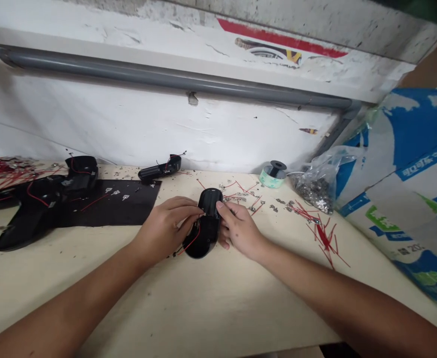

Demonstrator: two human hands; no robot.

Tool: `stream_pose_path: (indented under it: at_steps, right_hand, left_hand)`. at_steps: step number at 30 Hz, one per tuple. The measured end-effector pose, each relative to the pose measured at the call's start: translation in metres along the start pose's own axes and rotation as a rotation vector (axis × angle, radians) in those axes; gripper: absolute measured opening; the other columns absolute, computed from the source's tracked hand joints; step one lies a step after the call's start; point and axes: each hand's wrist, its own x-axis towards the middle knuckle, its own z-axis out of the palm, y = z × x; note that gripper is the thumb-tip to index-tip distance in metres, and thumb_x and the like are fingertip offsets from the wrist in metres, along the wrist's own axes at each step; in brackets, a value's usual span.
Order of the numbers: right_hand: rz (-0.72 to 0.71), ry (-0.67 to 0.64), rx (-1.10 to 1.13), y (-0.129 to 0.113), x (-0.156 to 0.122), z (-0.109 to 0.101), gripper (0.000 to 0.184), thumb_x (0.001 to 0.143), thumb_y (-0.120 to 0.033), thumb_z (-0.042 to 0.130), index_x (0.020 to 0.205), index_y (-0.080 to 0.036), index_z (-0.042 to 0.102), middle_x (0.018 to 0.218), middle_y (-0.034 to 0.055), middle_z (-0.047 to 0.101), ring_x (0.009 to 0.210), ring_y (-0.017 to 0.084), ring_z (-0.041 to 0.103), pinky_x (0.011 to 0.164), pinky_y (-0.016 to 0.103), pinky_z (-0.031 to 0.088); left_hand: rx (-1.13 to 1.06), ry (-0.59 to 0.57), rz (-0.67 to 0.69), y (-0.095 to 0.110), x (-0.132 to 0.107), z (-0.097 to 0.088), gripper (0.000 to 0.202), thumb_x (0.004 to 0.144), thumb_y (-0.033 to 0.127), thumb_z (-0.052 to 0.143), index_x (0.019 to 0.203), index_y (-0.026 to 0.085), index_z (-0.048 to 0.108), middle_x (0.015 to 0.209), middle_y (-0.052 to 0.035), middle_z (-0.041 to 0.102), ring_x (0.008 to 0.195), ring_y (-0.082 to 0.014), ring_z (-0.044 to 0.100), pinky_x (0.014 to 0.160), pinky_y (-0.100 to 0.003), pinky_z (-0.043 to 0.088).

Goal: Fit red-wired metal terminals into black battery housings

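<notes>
In the head view a black plastic housing (205,238) is held a little above the pale tabletop. My right hand (237,226) grips its right side, with the thumb over the upper edge and fingers curled underneath. My left hand (171,219) is pinched at the housing's middle, its fingertips close together on something too small to name. A red wire (194,242) hangs from that spot across the housing's lower hollow. Ridged slots show in the housing's upper part.
Black housings (35,209) lie on a dark mat (129,204) at left, another housing (161,168) behind. Red wires (326,238) and small metal contacts (280,202) are scattered right. A tape roll (273,176), a plastic bag of metal parts (317,186) and a printed carton (408,199) stand beyond.
</notes>
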Motion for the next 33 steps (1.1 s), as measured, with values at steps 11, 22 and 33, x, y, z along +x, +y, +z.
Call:
stream_pose_path:
  at_steps: [11,22,33]
  right_hand:
    - [-0.073,0.014,-0.056,0.0030,-0.0005,0.0005,0.046,0.084,-0.061,0.063,0.074,-0.020,0.045,0.047,-0.0101,0.035,0.030,0.006,0.032,0.025,0.017,0.031]
    - [-0.136,-0.015,-0.197,0.0081,0.0013,-0.0062,0.045,0.088,-0.060,0.058,0.072,-0.019,0.047,0.046,-0.0080,0.041,0.029,0.009,0.038,0.024,0.019,0.033]
    - [-0.127,-0.050,-0.307,0.0074,0.0012,-0.0062,0.043,0.091,-0.059,0.054,0.075,-0.019,0.049,0.046,-0.0066,0.046,0.029,0.010,0.042,0.025,0.020,0.033]
  left_hand:
    - [-0.196,-0.129,-0.211,0.0089,-0.0023,-0.0005,0.017,0.094,0.014,0.048,0.096,0.018,0.064,0.109,-0.0077,0.056,0.102,-0.0185,0.057,0.091,-0.033,0.048]
    - [-0.244,-0.180,-0.258,0.0072,0.0003,-0.0004,0.014,0.092,0.016,0.052,0.091,0.019,0.065,0.104,-0.0047,0.055,0.097,-0.0174,0.055,0.092,-0.035,0.044]
    - [-0.292,-0.125,-0.375,0.0052,-0.0009,0.0034,0.013,0.090,0.018,0.055,0.087,0.018,0.068,0.099,-0.0044,0.057,0.093,-0.0167,0.058,0.087,-0.034,0.047]
